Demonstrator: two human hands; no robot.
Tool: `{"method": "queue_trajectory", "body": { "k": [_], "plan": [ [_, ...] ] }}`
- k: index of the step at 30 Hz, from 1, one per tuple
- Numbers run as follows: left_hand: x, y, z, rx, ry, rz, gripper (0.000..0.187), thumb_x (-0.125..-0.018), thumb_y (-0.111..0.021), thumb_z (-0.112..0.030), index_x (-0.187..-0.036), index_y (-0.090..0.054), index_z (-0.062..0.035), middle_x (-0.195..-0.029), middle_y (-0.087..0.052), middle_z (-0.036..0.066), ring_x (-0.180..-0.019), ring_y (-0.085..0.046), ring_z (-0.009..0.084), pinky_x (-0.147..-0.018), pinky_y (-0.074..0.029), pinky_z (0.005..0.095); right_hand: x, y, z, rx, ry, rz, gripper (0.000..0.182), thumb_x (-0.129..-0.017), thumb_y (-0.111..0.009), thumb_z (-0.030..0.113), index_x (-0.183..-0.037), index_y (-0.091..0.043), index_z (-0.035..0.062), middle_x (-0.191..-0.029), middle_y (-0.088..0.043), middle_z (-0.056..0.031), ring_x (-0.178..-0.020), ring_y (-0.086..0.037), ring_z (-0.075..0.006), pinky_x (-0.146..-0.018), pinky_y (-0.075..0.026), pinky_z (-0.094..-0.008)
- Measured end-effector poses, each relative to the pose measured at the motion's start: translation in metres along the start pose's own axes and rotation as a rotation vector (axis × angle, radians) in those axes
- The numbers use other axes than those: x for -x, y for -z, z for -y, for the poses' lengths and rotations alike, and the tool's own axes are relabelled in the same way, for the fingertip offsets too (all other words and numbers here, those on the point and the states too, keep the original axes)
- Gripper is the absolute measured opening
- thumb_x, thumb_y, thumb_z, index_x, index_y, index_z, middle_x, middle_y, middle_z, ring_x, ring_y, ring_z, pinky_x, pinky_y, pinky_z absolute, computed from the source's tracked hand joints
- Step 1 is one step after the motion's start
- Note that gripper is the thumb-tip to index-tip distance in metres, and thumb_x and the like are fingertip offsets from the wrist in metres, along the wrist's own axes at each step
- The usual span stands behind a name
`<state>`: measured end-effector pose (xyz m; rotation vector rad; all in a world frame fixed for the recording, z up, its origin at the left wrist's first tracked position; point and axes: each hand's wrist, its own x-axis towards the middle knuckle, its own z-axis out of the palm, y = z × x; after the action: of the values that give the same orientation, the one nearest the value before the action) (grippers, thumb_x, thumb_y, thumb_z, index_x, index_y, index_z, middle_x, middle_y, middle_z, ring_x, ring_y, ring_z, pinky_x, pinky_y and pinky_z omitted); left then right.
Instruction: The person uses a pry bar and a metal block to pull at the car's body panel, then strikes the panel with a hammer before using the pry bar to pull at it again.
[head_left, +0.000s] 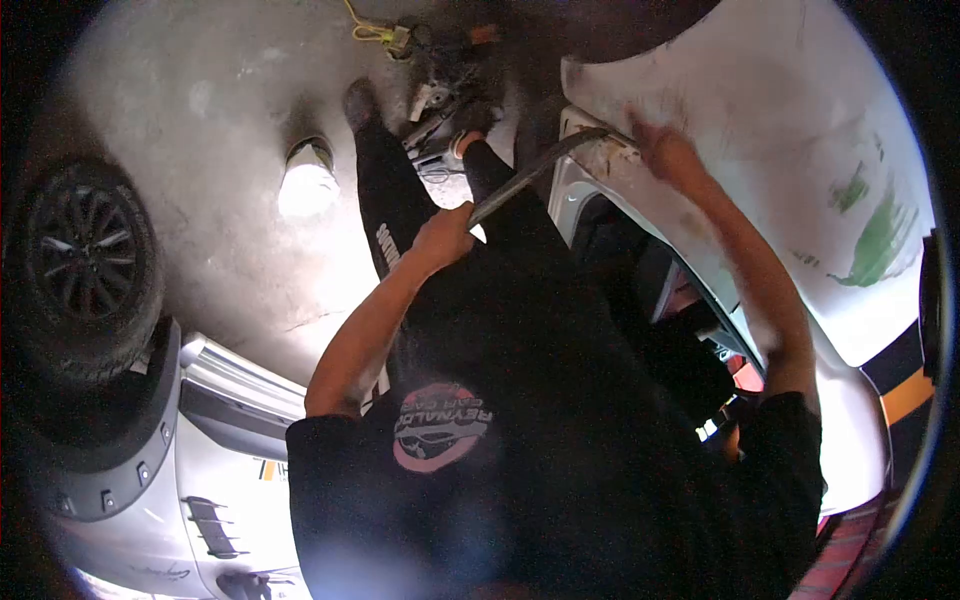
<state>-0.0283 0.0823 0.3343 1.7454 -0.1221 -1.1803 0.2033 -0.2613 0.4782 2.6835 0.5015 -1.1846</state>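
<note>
My left hand point(445, 238) is closed around the near end of a long, thin, slightly curved strip point(525, 178) in front of my legs. The strip's far end reaches the chipped, worn corner point(590, 150) of a white car's body. My right hand point(662, 150) is beside that end, over the pale panel point(780, 130). Its fingers are blurred, and whether they touch the strip or panel cannot be made out. Green and dark patches mark the panel's surface.
A bright white container point(308, 182) stands on the concrete floor point(220, 110) left of my legs. Tools and a yellow cord point(372, 33) lie near my feet. A wheel point(88, 250) and silver vehicle point(225, 440) are at left, a car window opening point(625, 245) at right.
</note>
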Motion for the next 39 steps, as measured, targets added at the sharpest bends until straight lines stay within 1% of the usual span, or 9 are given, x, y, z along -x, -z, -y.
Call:
{"method": "queue_trajectory", "body": {
  "k": [1,5,10,15,24,29,31,33,39],
  "plan": [
    [-0.002,0.0,0.0,0.013,-0.013,0.002,0.043,-0.081,-0.063,-0.01,-0.123,-0.055,-0.0052,-0.099,-0.068,0.026,-0.097,-0.067,0.0445,-0.082,-0.052,0.0556,0.005,-0.04,-0.043,-0.01,0.088,0.259,0.05,-0.102,-0.048,0.019,-0.152,-0.042,0.0184,-0.096,-0.07,-0.0241,-0.084,-0.069,-0.0391,-0.078,-0.053,-0.0478],
    [-0.013,0.004,0.001,-0.064,0.029,0.033,0.045,-0.08,-0.063,-0.011,-0.123,-0.055,-0.0046,-0.099,-0.068,0.026,-0.097,-0.068,0.0443,-0.083,-0.053,0.056,-0.024,0.005,-0.021,0.134,0.23,0.005,0.053,-0.102,-0.048,0.021,-0.154,-0.038,0.0199,-0.09,-0.069,-0.0225,-0.075,-0.067,-0.037,-0.073,-0.052,-0.0475],
    [-0.025,0.013,0.009,-0.016,-0.01,0.005,0.036,-0.08,-0.063,-0.01,-0.114,-0.055,-0.0016,-0.1,-0.068,0.026,-0.097,-0.068,0.0439,-0.083,-0.053,0.0548,-0.038,0.099,0.089,-0.287,-0.176,-0.317,0.05,-0.102,-0.052,0.021,-0.151,-0.04,0.0225,-0.088,-0.066,-0.0312,-0.072,-0.069,-0.0429,-0.069,-0.056,-0.0503],
    [-0.016,-0.002,0.016,0.014,-0.036,-0.006,0.033,-0.081,-0.061,-0.009,-0.112,-0.055,-0.0015,-0.1,-0.068,0.027,-0.097,-0.067,0.0446,-0.083,-0.052,0.0545,-0.01,-0.048,-0.02,0.057,0.19,0.002,0.046,-0.102,-0.052,0.023,-0.148,-0.048,0.0186,-0.09,-0.067,-0.0285,-0.082,-0.068,-0.042,-0.074,-0.051,-0.0538],
    [-0.009,0.004,0.013,0.023,-0.001,-0.021,0.034,-0.081,-0.06,-0.01,-0.113,-0.056,-0.001,-0.097,-0.068,0.028,-0.097,-0.067,0.0448,-0.083,-0.051,0.0552,-0.049,0.089,0.1,-0.225,-0.078,-0.313,0.05,-0.103,-0.052,0.023,-0.152,-0.042,0.021,-0.1,-0.07,-0.0217,-0.079,-0.068,-0.0389,-0.074,-0.053,-0.05],
    [-0.004,-0.016,0.021,0.047,-0.029,-0.001,0.034,-0.081,-0.061,-0.01,-0.113,-0.057,-0.0008,-0.1,-0.068,0.029,-0.097,-0.067,0.0451,-0.084,-0.051,0.0558,0.006,-0.018,0.011,0.004,-0.163,0.349,0.051,-0.101,-0.053,0.022,-0.151,-0.042,0.0167,-0.104,-0.07,-0.0213,-0.083,-0.069,-0.0398,-0.075,-0.053,-0.0499],
    [-0.004,-0.013,0.022,0.021,-0.034,-0.063,0.03,-0.079,-0.066,-0.009,-0.103,-0.053,0.0023,-0.089,-0.066,0.031,-0.093,-0.067,0.047,-0.08,-0.051,0.0544,0.009,0.075,0.065,-0.134,0.387,0.092,0.048,-0.101,-0.052,0.023,-0.149,-0.046,0.0165,-0.108,-0.07,-0.0209,-0.089,-0.069,-0.0403,-0.079,-0.053,-0.049],
    [-0.001,-0.01,0.014,0.085,-0.025,-0.036,0.03,-0.079,-0.066,-0.009,-0.104,-0.054,0.0018,-0.089,-0.066,0.03,-0.092,-0.066,0.0472,-0.079,-0.051,0.0544,-0.036,-0.004,-0.009,0.116,0.12,-0.026,0.045,-0.099,-0.054,0.029,-0.144,-0.052,0.0233,-0.102,-0.071,-0.0218,-0.09,-0.069,-0.0437,-0.081,-0.057,-0.0498],
    [0.011,-0.017,0.009,0.098,-0.066,-0.111,0.03,-0.08,-0.065,-0.008,-0.106,-0.055,0.0005,-0.087,-0.066,0.029,-0.091,-0.066,0.0477,-0.078,-0.051,0.0552,-0.02,0.095,0.105,-0.198,-0.099,-0.426,0.052,-0.101,-0.054,0.026,-0.151,-0.04,0.021,-0.091,-0.068,-0.0274,-0.08,-0.067,-0.0455,-0.072,-0.054,-0.0565]
  ]
}}
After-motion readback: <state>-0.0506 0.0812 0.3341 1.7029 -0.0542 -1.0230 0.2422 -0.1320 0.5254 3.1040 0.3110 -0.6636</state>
